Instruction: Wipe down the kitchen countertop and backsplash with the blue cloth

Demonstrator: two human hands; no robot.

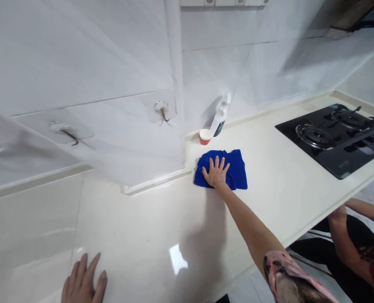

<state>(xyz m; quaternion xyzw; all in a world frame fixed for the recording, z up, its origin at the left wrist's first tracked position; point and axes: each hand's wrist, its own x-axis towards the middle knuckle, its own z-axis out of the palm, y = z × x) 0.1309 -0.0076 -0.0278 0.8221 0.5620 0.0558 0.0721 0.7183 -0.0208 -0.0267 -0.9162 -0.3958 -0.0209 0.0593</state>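
My right hand [217,171] presses flat on a blue cloth [237,168], its fingers spread over the left part of the folded fabric. The cloth lies on the cream countertop [269,189] near the wall corner. Behind it stand a small red and white cup [205,136] and a white spray bottle [219,120] with a dark label. At the lower left, my left hand [84,280] rests palm down on the glossy counter, fingers stretched out and thumb apart, holding nothing.
A black gas hob [338,139] is set into the counter at right. Another person [348,248] crouches below the counter's front edge. Clear adhesive hooks [161,110] stick to the white wall that juts out at left. Sockets [225,2] line the top.
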